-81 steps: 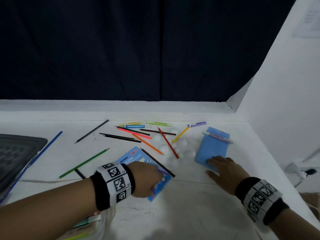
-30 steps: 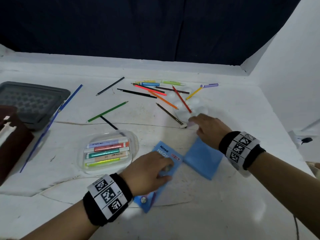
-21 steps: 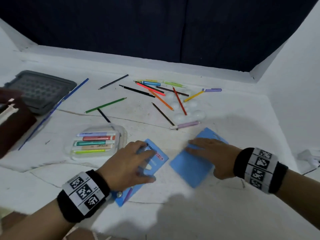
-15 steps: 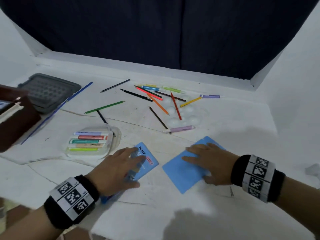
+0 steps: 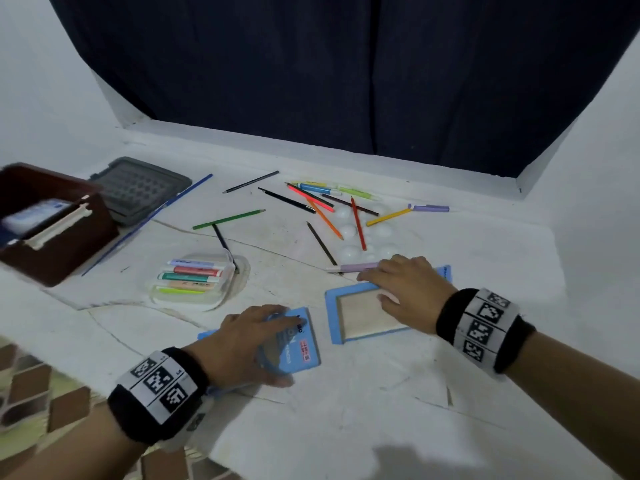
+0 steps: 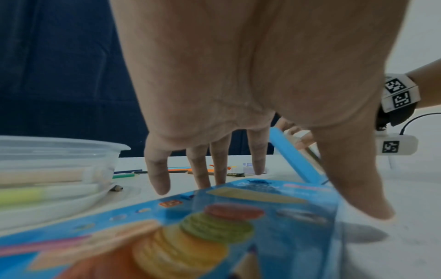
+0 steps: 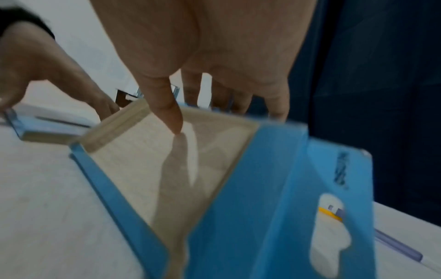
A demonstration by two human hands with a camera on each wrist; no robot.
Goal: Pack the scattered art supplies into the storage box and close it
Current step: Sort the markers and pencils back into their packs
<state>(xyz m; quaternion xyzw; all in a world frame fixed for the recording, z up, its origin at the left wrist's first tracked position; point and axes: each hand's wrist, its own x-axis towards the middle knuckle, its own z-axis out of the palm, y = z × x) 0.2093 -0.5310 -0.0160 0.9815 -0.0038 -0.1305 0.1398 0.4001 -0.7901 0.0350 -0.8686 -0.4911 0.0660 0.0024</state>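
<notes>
A left hand [image 6: 238,85] spreads straight fingers [image 6: 157,169] over a blue pencil pack [image 6: 214,226] on a white table [image 6: 393,254], beside a clear tub [image 6: 59,151] of markers [image 6: 47,194], with scattered pencils [image 6: 181,170] beyond.

No text reads clearly (blue pencil pack [image 5: 294,344] print is blurred).
</notes>
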